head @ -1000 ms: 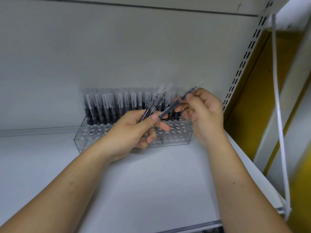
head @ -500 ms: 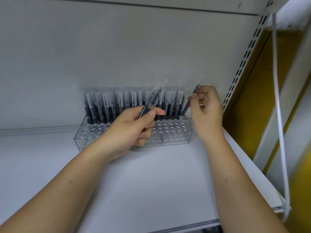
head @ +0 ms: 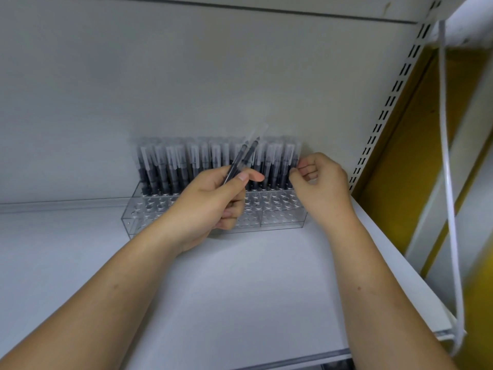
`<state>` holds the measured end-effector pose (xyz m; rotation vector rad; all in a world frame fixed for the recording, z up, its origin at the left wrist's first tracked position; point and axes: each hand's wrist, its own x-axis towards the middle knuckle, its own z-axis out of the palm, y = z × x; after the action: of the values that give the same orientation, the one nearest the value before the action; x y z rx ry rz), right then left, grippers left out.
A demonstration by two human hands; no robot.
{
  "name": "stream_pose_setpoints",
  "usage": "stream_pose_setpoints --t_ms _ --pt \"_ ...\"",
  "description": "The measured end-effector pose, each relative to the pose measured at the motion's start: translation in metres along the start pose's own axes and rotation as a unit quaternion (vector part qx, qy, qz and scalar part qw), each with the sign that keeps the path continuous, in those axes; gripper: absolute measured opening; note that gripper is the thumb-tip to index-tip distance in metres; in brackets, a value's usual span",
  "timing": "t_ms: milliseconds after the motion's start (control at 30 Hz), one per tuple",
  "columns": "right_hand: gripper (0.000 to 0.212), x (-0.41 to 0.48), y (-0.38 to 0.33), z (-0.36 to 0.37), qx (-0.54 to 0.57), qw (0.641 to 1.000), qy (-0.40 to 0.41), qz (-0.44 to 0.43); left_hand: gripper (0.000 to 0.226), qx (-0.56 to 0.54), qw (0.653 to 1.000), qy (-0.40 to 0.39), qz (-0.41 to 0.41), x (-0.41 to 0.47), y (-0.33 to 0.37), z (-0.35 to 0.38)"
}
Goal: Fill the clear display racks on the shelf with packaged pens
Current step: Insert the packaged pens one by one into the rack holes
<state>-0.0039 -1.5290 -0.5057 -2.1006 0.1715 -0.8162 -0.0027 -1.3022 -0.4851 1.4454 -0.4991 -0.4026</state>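
A clear rack is set against the back edge of the shelf, toward its right end; its back rows are filled with upright pens, while the front holes are seen empty. The hands are held apart, both just in front of the rack. Two pens are gripped in the left hand between thumb and fingers, their long axes tilted up and to the right across the standing row. The right hand is held at the rack's right end, its curled fingertips closed on the end pen, which stands upright in the back row; whether it is fully seated cannot be told. The next pen is judged to be taken from the left hand's pair; the empty holes lie just below and in front of both hands, nearer the right, so a tilted pen must be brought upright before it is lowered.
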Motion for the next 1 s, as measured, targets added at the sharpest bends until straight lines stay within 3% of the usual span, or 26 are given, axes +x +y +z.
stream_pose_setpoints --t_ms 167,300,433,600,733,1000 --pt "0.015 -0.002 -0.009 -0.004 0.039 0.998 0.049 -0.012 0.028 0.005 1.000 -0.002 -0.004 0.000 0.001 0.000" --pt "0.009 -0.005 -0.020 -0.009 0.097 0.988 0.091 -0.072 0.029 0.014 1.000 -0.005 -0.001 0.000 0.000 0.000" --pt "0.008 -0.010 -0.030 -0.007 0.217 0.974 -0.014 -0.068 0.029 0.012 1.000 -0.009 0.008 0.001 -0.002 0.000" --pt "0.010 -0.015 -0.035 0.001 0.276 0.949 -0.148 -0.043 0.032 0.016 0.999 -0.028 0.016 0.001 -0.004 0.001" --pt "0.025 -0.017 -0.037 0.009 0.314 0.934 -0.164 -0.036 0.034 0.036 0.998 -0.045 0.029 0.001 -0.005 0.002" --pt "0.011 -0.024 -0.052 0.017 0.368 0.921 -0.126 0.005 0.032 0.106 0.993 0.015 0.056 -0.009 0.003 -0.003"
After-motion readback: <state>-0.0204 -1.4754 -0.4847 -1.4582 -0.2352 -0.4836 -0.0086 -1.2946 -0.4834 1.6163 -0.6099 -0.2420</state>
